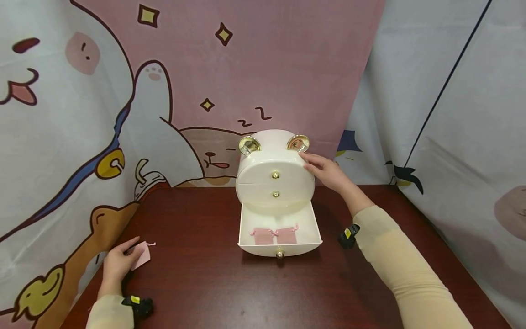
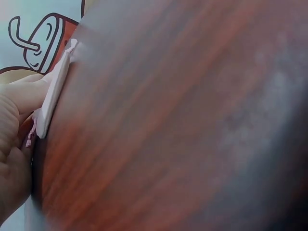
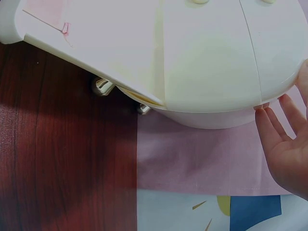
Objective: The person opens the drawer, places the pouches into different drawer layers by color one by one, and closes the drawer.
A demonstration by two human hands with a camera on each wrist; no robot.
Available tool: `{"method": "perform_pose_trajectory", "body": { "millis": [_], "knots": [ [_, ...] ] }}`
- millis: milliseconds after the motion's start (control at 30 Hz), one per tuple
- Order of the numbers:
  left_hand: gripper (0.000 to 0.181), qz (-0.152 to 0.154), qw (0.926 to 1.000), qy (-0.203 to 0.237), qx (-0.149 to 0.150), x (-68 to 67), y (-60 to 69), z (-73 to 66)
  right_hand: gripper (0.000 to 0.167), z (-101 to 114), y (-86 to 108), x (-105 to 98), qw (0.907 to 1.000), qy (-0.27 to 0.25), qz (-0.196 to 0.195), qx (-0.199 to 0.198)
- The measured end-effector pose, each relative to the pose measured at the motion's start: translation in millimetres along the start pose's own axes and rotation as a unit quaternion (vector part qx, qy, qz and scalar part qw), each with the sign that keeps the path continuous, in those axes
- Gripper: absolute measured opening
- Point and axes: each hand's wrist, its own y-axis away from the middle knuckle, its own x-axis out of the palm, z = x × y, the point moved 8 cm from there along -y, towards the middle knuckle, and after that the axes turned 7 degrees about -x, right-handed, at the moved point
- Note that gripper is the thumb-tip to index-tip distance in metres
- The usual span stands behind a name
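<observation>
Low at the left of the table, my left hand (image 1: 119, 264) pinches a small pale-pink drawstring pouch (image 1: 142, 256) between thumb and fingers. In the left wrist view the pouch (image 2: 54, 96) appears edge-on, close above the wood. My right hand (image 1: 326, 171), its fingers fairly straight, rests against the upper right side of a white bear-eared jewelry box (image 1: 263, 183). The fingertips (image 3: 262, 113) touch the box's rounded edge in the right wrist view. The box's bottom drawer (image 1: 314, 228) is pulled out. Inside it, two pink pouches lie side by side, a left pouch (image 1: 263, 236) and a right pouch (image 1: 286, 236).
Two upper drawers with gold knobs (image 1: 275, 175) are closed. Gold ears (image 1: 297, 143) stick up from the box top. A dark reddish wooden table (image 1: 197, 278) lies underneath. Cartoon-printed cloth (image 1: 287, 59) hangs behind and at both sides.
</observation>
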Motion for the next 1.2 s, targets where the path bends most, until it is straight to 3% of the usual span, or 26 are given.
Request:
{"method": "perform_pose_trajectory", "body": {
  "millis": [300, 533, 833, 1200],
  "knots": [
    [0.053, -0.024, 0.9994, 0.023, -0.004, -1.1, 2.4, 2.0, 0.051, -0.7, 0.3, -0.5, 1.0, 0.0, 0.0, -0.004],
    [0.05, -0.023, 0.9991, 0.029, -0.02, -1.8, 5.0, 2.4, 0.051, -1.6, 0.9, 0.0, 1.0, -0.001, 0.002, -0.002],
    [0.047, -0.029, 0.9987, 0.039, -0.017, -2.5, 4.5, 3.0, 0.051, -0.6, 1.2, -0.4, 1.0, 0.0, 0.001, 0.001],
    [0.034, -0.071, 0.9959, 0.051, -0.022, -6.0, 6.3, 4.8, 0.05, 0.0, 0.9, -0.6, 1.0, -0.008, -0.002, -0.001]
  ]
}}
